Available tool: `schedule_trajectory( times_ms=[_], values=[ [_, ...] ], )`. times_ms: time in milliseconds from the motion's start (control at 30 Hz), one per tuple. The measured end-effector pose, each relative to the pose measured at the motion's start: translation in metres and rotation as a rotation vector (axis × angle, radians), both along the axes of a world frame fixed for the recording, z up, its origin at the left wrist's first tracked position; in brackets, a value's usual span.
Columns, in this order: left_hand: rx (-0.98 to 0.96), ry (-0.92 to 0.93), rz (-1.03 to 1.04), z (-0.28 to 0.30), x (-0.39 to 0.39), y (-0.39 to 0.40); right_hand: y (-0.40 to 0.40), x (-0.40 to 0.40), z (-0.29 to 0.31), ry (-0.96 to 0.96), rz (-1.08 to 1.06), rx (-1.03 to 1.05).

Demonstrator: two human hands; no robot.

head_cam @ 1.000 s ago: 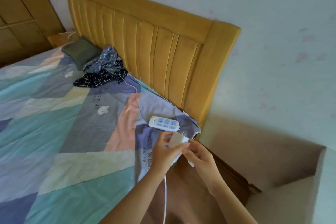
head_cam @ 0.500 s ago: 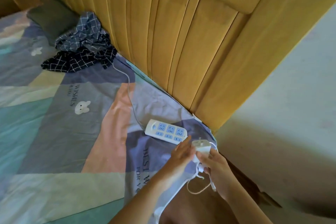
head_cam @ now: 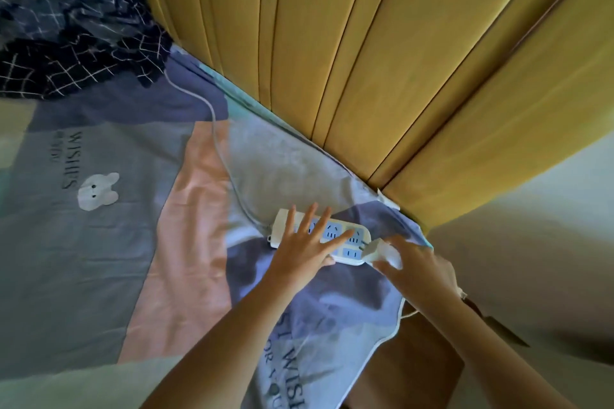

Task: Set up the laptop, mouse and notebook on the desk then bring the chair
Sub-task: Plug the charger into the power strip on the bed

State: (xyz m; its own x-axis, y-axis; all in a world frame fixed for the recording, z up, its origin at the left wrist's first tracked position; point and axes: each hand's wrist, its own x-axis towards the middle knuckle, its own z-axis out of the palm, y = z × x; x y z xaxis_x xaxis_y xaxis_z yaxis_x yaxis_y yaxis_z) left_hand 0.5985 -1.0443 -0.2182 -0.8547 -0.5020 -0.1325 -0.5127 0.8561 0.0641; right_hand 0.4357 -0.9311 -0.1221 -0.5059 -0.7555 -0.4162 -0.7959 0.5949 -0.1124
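A white power strip (head_cam: 357, 236) with blue sockets lies on the bed's corner near the headboard. My left hand (head_cam: 304, 244) presses flat on it with fingers spread. My right hand (head_cam: 418, 266) grips a white charger plug (head_cam: 382, 251) and holds it against the strip's right end. A thin white cable (head_cam: 397, 325) runs down from that hand along the bed's edge. Laptop, mouse, notebook, desk and chair are out of view.
The patchwork bedsheet (head_cam: 116, 242) covers the left and centre. A yellow padded headboard (head_cam: 382, 76) rises behind. Dark checked clothing (head_cam: 76, 43) lies crumpled at the upper left. The strip's own cord (head_cam: 219, 149) trails toward it. A brown bedside surface (head_cam: 408, 375) sits at lower right.
The view has moved in closer to the bed corner. My left hand left the charger and now presses on the power strip. My right hand brought the charger plug up to the strip's end.
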Motion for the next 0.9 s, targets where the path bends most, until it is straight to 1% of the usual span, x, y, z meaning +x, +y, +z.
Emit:
schedule_trajectory(
  times_ms=[100,200,333,500,733,833,900],
  values=[
    [0.001,0.011,0.008,-0.016,0.001,0.000,-0.002,0.002,-0.006,0.136,0.135,-0.005],
    [0.012,0.045,0.012,-0.025,0.001,0.001,-0.008,0.001,-0.016,0.186,0.224,0.001],
    [0.019,0.082,0.005,-0.031,0.001,0.000,-0.029,-0.002,-0.021,0.083,0.194,-0.017],
    [0.008,0.119,0.028,-0.031,0.002,0.000,-0.049,0.002,-0.018,0.102,0.235,0.029],
    [-0.032,0.127,0.035,-0.038,0.001,0.001,-0.060,0.010,-0.026,0.060,0.149,0.085],
    [-0.043,0.127,0.028,-0.041,0.000,-0.001,-0.071,0.000,-0.030,-0.094,0.005,0.136],
    [-0.039,0.145,0.026,-0.043,0.000,-0.001,-0.081,-0.011,-0.031,-0.184,-0.031,0.163]
  ],
)
